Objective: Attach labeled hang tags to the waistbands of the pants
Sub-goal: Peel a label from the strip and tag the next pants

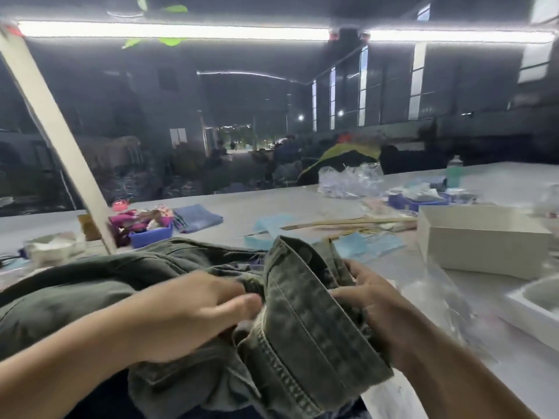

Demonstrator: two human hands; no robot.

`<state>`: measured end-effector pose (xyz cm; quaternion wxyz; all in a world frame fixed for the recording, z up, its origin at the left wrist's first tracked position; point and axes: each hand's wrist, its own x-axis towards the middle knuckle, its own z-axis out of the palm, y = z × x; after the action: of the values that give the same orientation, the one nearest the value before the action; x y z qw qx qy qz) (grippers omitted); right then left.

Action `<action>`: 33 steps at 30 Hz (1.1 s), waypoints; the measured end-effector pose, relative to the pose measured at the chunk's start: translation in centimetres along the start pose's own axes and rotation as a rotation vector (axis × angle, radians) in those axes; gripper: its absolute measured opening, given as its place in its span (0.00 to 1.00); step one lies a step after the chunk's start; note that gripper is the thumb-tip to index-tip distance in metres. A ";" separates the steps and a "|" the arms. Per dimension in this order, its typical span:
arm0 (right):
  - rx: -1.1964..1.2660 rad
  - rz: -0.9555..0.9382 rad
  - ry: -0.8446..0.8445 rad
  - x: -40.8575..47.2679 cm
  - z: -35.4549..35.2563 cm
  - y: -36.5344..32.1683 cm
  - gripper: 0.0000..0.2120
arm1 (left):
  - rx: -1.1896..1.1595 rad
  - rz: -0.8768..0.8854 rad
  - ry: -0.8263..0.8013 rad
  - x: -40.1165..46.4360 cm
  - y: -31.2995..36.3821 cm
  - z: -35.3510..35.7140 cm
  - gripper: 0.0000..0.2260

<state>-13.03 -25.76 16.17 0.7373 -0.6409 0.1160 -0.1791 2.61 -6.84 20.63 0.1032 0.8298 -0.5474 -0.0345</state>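
Nearest to us, we hold a pair of olive-green pants [302, 322] bunched over the front edge of the grey table [272, 207], with a stitched band of the fabric folded up between our hands. Our left hand [193, 313] lies on the cloth with its fingers curled and pressed together, pinching a fold just left of that band. Our right hand [372, 306] grips the band's right side, thumb on the near face and fingers wrapped behind it, where we cannot see their tips. The rest of the pants spreads in a low heap to the left.

We cannot pick out a hang tag with any certainty; the frame is blurred.

Just beyond the pants lie several light blue sheets [363, 246] and some thin pale sticks [357, 222]. To the right stands an open white box [481, 237], and at the right edge a white tray [535, 300] with clear plastic film near it. To the left a blue bin [151, 235] holds pink and mixed scraps, with a folded blue denim piece [198, 217] beside it. A pale slanted post [57, 131] rises at the left. Farther back sit crumpled clear plastic [348, 179] and another blue bin [417, 202]
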 end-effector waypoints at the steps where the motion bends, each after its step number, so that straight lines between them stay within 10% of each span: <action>1: 0.049 -0.026 0.043 -0.2 -0.2 0.3 0.28 | -0.023 -0.007 0.109 0.3 0.5 -0.5 0.27; 7: 0.113 -0.132 0.054 -0.5 -1.4 1.2 0.20 | -0.044 -0.060 0.254 3.0 6.0 0.9 0.37; 14: 0.278 -0.080 0.086 -0.9 -2.4 2.3 0.19 | -0.320 -0.118 0.378 3.5 4.8 4.4 0.18; 19: -0.292 -0.216 0.349 -0.4 -1.5 2.9 0.22 | -0.687 -0.127 0.431 -0.2 2.3 4.4 0.19; 22: -0.733 -0.419 0.430 -0.6 -0.5 2.5 0.22 | -0.636 -0.157 0.417 -1.5 2.1 4.2 0.23; 33: -0.585 -0.505 0.112 -0.2 1.9 1.1 0.09 | -0.043 -0.159 0.437 0.3 4.2 1.4 0.03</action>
<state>-12.28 -23.83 15.36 0.4486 -0.8218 0.0409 -0.3489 -1.33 -8.94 20.13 0.2339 0.8557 -0.4440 0.1265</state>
